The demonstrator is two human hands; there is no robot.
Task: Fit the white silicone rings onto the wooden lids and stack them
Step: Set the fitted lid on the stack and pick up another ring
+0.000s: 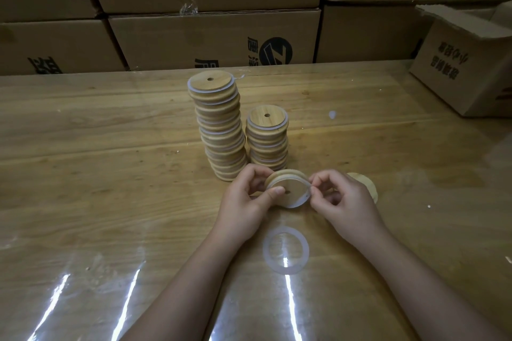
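Just in front of the short stack (267, 141), the left hand (249, 198) grips a lid (293, 187) while the right hand (345, 199) pinches its ring (298, 203) at the rim, mid-fitting; next, seemingly, seat it all round, then stack.

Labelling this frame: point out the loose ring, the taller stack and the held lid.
Loose ring (266, 250), head view, left of its band.
Taller stack (221, 130), head view, mid-height side.
Held lid (295, 187), head view, wooden face.

I see the left hand (250, 196) gripping a wooden lid (288, 188) while the right hand (342, 202) pinches its white ring (300, 202), two stacks (221, 130) behind.
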